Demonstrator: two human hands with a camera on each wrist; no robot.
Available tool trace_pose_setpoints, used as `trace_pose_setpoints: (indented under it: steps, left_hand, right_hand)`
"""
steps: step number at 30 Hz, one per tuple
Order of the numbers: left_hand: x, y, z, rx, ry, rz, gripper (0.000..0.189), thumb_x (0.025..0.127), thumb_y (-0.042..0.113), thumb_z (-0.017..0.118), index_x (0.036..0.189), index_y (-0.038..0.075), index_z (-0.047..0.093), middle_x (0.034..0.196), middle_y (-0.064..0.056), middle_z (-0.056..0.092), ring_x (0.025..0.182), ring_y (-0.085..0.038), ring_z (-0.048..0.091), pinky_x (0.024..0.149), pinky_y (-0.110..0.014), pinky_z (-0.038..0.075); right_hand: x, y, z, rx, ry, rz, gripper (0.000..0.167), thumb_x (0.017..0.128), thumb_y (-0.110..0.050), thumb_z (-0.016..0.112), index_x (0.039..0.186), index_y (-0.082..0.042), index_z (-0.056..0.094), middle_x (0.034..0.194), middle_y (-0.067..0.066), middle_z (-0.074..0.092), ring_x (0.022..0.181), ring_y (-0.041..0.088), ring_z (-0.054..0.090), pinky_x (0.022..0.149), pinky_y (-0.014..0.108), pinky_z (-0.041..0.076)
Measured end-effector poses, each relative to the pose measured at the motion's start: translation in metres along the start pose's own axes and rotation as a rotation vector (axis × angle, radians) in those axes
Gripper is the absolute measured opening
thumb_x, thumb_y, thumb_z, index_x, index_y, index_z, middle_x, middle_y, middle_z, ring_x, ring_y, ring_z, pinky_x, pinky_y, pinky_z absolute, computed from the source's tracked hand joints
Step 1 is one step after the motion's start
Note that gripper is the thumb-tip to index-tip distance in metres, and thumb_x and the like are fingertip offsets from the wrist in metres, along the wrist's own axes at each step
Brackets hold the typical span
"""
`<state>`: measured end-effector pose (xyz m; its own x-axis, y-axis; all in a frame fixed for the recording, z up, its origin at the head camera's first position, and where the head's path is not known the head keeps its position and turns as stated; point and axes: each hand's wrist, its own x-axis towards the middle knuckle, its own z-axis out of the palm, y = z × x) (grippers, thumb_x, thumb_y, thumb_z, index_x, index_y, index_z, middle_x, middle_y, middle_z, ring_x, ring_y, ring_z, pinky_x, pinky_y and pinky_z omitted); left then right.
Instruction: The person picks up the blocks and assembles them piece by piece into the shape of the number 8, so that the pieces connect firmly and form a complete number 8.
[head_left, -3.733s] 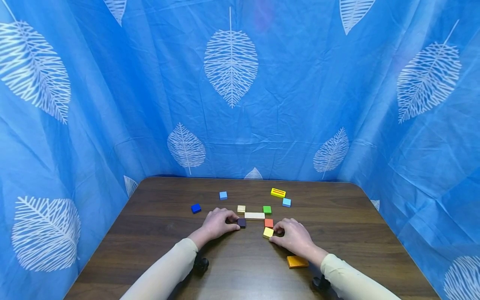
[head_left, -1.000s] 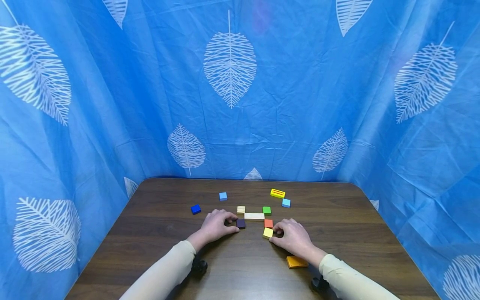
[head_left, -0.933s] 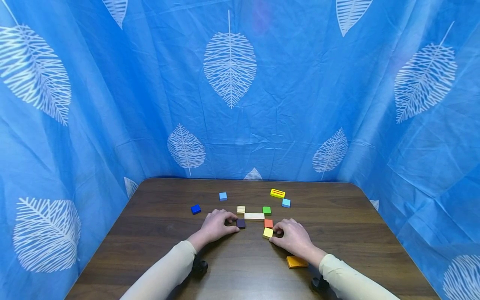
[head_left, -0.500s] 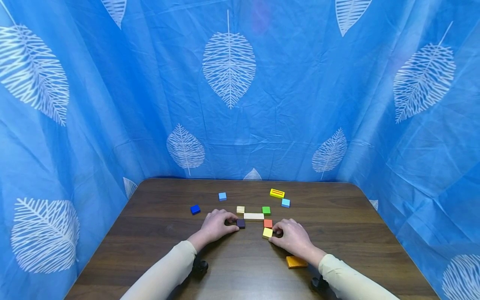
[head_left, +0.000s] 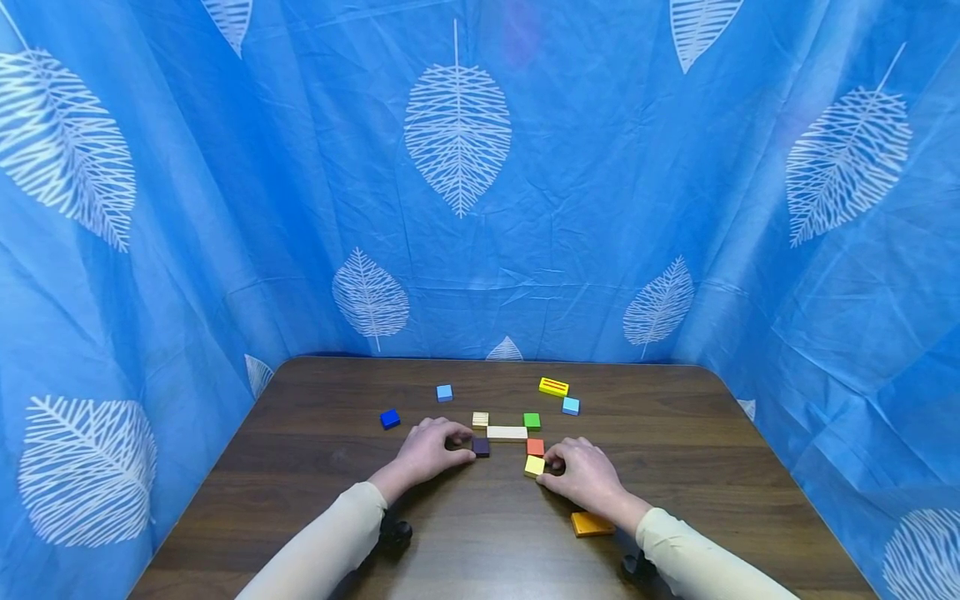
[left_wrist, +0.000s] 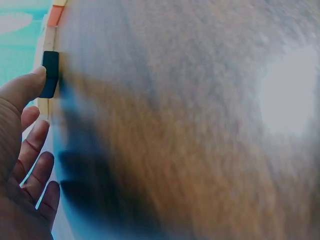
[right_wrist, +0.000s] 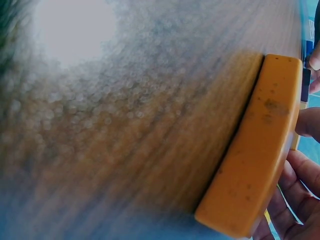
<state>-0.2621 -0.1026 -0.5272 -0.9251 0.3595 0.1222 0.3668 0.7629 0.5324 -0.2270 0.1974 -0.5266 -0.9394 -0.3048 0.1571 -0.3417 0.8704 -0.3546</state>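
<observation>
My left hand (head_left: 426, 452) pinches the left end of a small dark purple block (head_left: 482, 448) between thumb and fingers; in the left wrist view the thumb lies against that dark block (left_wrist: 50, 75). Opposite it, my right hand (head_left: 588, 473) holds a small pale yellow block (head_left: 534, 466) at its right side. Just beyond the yellow block sits a red block (head_left: 535, 447). A long cream block (head_left: 507, 433) lies between the two sides, with a green block (head_left: 532, 421) at its far right and a striped wooden block (head_left: 480, 419) at its far left.
An orange block (head_left: 592, 524) lies by my right wrist, large in the right wrist view. Farther back are a dark blue block (head_left: 389, 419), a light blue block (head_left: 444, 392), another light blue block (head_left: 571, 406) and a yellow striped block (head_left: 553, 387). A blue leaf-patterned curtain (head_left: 525, 208) surrounds the table.
</observation>
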Motion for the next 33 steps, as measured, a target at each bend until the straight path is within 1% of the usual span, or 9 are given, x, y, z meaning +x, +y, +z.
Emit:
trace_pose_setpoints:
  steps: [4,9,13,16,23,26,28,33]
  left_hand:
    - [-0.002,-0.003,-0.01,-0.019,0.011,-0.041,0.038,0.09,0.042,0.078,0.121,0.021,0.074,0.099,0.008,0.064,0.097,-0.017,0.052,0.091,-0.046,0.041]
    - [-0.009,-0.01,-0.027,-0.031,0.077,-0.075,0.038,0.089,0.037,0.08,0.122,0.019,0.074,0.106,0.004,0.068,0.101,-0.021,0.055,0.091,-0.046,0.043]
    - [-0.015,-0.02,-0.041,-0.033,0.118,-0.126,0.038,0.09,0.035,0.08,0.124,0.018,0.074,0.111,0.0,0.068,0.105,-0.024,0.055,0.094,-0.048,0.043]
    - [-0.02,-0.029,-0.05,-0.026,0.136,-0.17,0.04,0.091,0.034,0.079,0.126,0.018,0.073,0.116,-0.003,0.067,0.109,-0.027,0.053,0.097,-0.051,0.042]
    - [-0.032,-0.052,-0.068,0.013,0.181,-0.203,0.043,0.093,0.034,0.077,0.131,0.015,0.07,0.127,-0.012,0.064,0.119,-0.037,0.05,0.103,-0.06,0.038]
    - [-0.037,-0.061,-0.074,0.015,0.186,-0.222,0.044,0.093,0.034,0.076,0.132,0.014,0.069,0.127,-0.013,0.063,0.12,-0.037,0.049,0.103,-0.06,0.036]
    - [-0.039,-0.066,-0.076,0.011,0.182,-0.249,0.044,0.094,0.034,0.076,0.133,0.014,0.069,0.128,-0.013,0.063,0.12,-0.036,0.048,0.104,-0.059,0.036]
    - [-0.042,-0.075,-0.077,0.035,0.162,-0.295,0.045,0.094,0.033,0.076,0.133,0.013,0.068,0.132,-0.015,0.061,0.121,-0.037,0.048,0.104,-0.06,0.036]
  right_hand:
    - [0.0,0.0,-0.001,-0.004,0.0,-0.001,0.027,0.078,-0.036,0.088,0.089,-0.018,0.073,0.081,-0.01,0.056,0.08,0.012,0.049,0.075,0.038,0.044]
    - [0.0,0.0,0.0,-0.006,0.007,0.0,0.026,0.078,-0.036,0.088,0.09,-0.018,0.073,0.08,-0.011,0.056,0.08,0.011,0.049,0.075,0.038,0.044]
    - [-0.001,0.0,0.001,-0.009,0.009,-0.001,0.026,0.077,-0.036,0.089,0.09,-0.018,0.073,0.08,-0.012,0.056,0.08,0.011,0.049,0.075,0.037,0.044]
    - [-0.002,0.001,0.001,-0.012,0.007,0.0,0.026,0.077,-0.035,0.089,0.091,-0.018,0.074,0.08,-0.012,0.056,0.08,0.011,0.049,0.075,0.037,0.043]
    - [-0.001,0.002,0.001,-0.017,-0.007,0.005,0.027,0.078,-0.036,0.088,0.092,-0.018,0.074,0.081,-0.011,0.056,0.08,0.012,0.049,0.075,0.037,0.044]
    - [-0.001,0.002,0.0,-0.02,-0.011,0.004,0.027,0.079,-0.037,0.088,0.092,-0.018,0.074,0.081,-0.011,0.056,0.081,0.012,0.049,0.076,0.037,0.044]
    - [-0.001,0.002,0.0,-0.02,-0.017,0.005,0.028,0.079,-0.037,0.088,0.092,-0.017,0.074,0.081,-0.011,0.057,0.081,0.012,0.049,0.076,0.038,0.044]
    - [-0.001,0.001,-0.001,-0.017,-0.028,0.008,0.028,0.079,-0.036,0.088,0.093,-0.017,0.074,0.082,-0.01,0.057,0.081,0.013,0.049,0.075,0.038,0.044]
